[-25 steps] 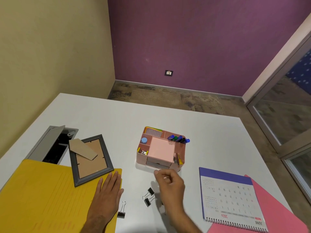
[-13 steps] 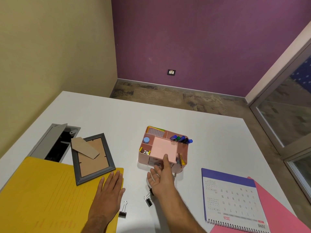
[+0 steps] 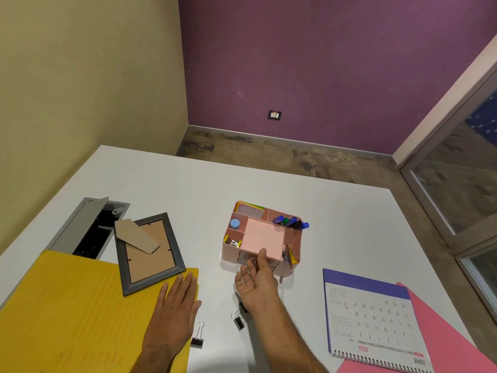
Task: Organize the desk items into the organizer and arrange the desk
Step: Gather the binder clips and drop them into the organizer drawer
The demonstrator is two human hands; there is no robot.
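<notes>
My left hand (image 3: 176,305) lies flat, fingers straight and together, palm down on the near right corner of the yellow folder (image 3: 67,313). My right hand (image 3: 258,284) reaches forward with fingers loosely spread, holding nothing; its fingertips are at the front face of the pink organizer (image 3: 262,238), where the drawers sit. I cannot tell whether they touch a drawer.

Nearest me on the white desk (image 3: 188,189), one black binder clip (image 3: 197,336) lies just right of the left wrist. A second binder clip (image 3: 238,320) lies partly hidden under the right wrist. To the right, a spiral desk calendar (image 3: 373,319) lies flat on a pink folder (image 3: 451,332).

A grey picture frame (image 3: 149,251) lies face down, its near corner overlapping the yellow folder, with the cardboard stand flap lying tilted across its back. Behind it a grey cable hatch (image 3: 88,227) in the desk stands open.

The organizer sits mid-desk. A pink notepad (image 3: 265,236) fills its centre. The right rear compartment holds markers (image 3: 291,222) with blue, green and black caps. A blue round item (image 3: 235,223) sits in the left compartment, small clips (image 3: 233,242) in the left front one, and yellow-edged paper at the left rear.

Beyond the desk is patterned floor, then a purple wall with a socket plate (image 3: 274,115).
</notes>
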